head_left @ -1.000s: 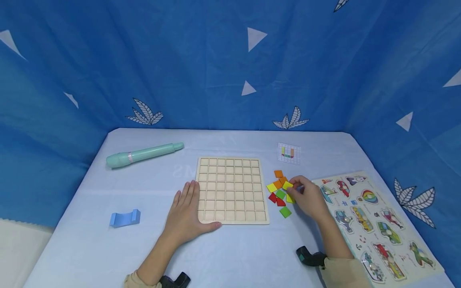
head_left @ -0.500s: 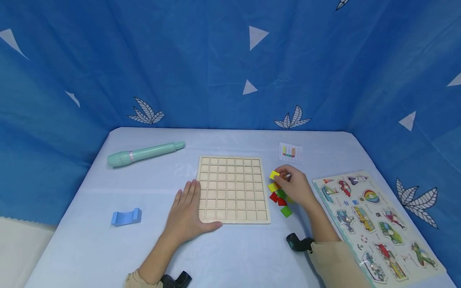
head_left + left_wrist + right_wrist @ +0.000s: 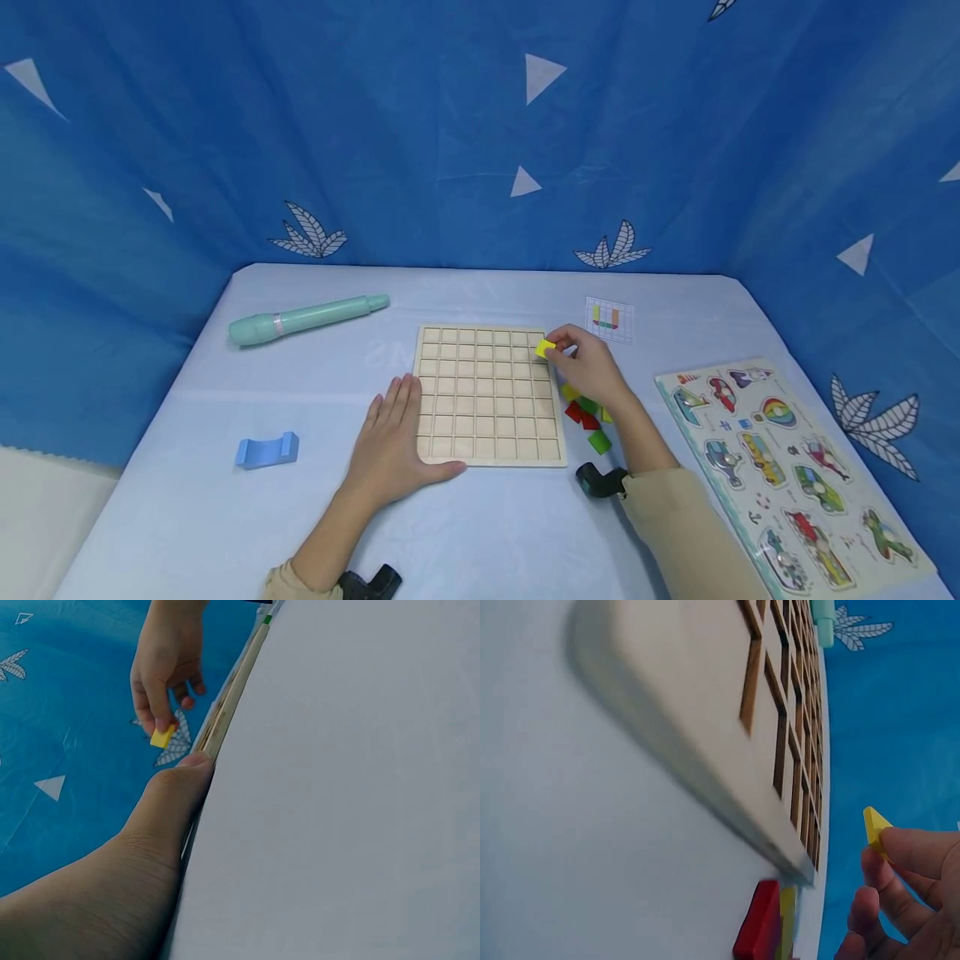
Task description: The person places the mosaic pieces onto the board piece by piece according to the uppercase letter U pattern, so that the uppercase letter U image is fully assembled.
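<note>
My right hand [image 3: 588, 364] pinches a yellow square tile [image 3: 545, 348] between thumb and fingertips, over the far right corner of a wooden grid board [image 3: 485, 398]. In the right wrist view the tile [image 3: 874, 827] stands out past the thumb, above the board's level. My left hand [image 3: 392, 446] lies flat along the board's left side, fingers straight and thumb at the near edge. The left wrist view has the left thumb [image 3: 176, 791] against the board's edge. Loose red tiles [image 3: 590, 422], a green tile [image 3: 599, 442] and yellow ones lie right of the board, partly under the right hand.
A small card [image 3: 609, 320] with a coloured U pattern lies behind the right hand. A picture puzzle board [image 3: 787, 475] covers the table's right side. To the left are a mint-green tube-shaped object [image 3: 309, 320] and a light blue block [image 3: 267, 451] with a curved top.
My right hand has lifted the yellow tile from the pile and carried it leftward, over the board's far right corner. The left hand keeps its place on the board.
</note>
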`<state>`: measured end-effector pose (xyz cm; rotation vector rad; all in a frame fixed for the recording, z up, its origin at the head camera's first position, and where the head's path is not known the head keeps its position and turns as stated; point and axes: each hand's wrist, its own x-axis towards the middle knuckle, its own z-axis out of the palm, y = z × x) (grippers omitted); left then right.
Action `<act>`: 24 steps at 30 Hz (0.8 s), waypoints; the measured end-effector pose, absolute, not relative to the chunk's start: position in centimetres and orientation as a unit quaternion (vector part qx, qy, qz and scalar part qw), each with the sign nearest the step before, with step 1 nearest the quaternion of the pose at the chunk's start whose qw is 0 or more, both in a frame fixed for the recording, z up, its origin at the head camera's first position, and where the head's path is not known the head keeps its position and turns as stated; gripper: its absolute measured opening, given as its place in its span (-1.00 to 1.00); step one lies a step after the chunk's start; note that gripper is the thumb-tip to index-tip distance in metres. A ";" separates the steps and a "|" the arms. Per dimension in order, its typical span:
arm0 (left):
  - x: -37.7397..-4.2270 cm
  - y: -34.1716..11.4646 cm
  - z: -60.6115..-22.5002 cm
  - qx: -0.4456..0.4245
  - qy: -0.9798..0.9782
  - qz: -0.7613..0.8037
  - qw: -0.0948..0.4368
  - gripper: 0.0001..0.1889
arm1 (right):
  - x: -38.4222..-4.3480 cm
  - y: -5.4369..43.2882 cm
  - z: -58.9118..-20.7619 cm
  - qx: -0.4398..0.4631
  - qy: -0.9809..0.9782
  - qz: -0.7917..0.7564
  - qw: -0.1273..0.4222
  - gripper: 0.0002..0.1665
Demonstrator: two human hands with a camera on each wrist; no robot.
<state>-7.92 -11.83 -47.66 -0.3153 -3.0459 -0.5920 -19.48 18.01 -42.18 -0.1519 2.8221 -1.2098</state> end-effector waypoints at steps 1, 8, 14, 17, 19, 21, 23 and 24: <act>-7.9 -11.8 -47.7 -0.102 -0.976 -0.190 0.012 0.48 | -19.7 17.8 -42.1 -0.054 0.916 -0.395 0.033 -0.77; -8.0 -11.8 -47.7 -0.099 -0.977 -0.187 0.009 0.48 | -20.6 15.8 -41.7 -0.086 0.909 -0.405 0.045 -0.79; -7.9 -11.8 -47.5 -0.094 -0.977 -0.194 0.005 0.48 | -21.3 13.7 -41.5 -0.110 0.903 -0.409 0.070 -0.79; -7.9 -11.8 -47.5 -0.094 -0.976 -0.196 0.003 0.48 | -21.6 12.6 -41.7 -0.112 0.903 -0.406 0.082 -0.80; -7.9 -11.9 -47.4 -0.095 -0.976 -0.195 0.002 0.48 | -21.8 12.0 -41.9 -0.116 0.904 -0.403 0.086 -0.80; -7.9 -11.9 -47.4 -0.096 -0.976 -0.196 0.002 0.48 | -21.9 11.3 -42.0 -0.121 0.905 -0.397 0.089 -0.80; -7.9 -12.0 -47.4 -0.098 -0.976 -0.194 0.002 0.47 | -22.0 10.7 -42.1 -0.125 0.907 -0.391 0.090 -0.81; -7.9 -12.0 -47.4 -0.098 -0.976 -0.192 0.002 0.47 | -22.0 10.4 -42.2 -0.127 0.909 -0.387 0.091 -0.81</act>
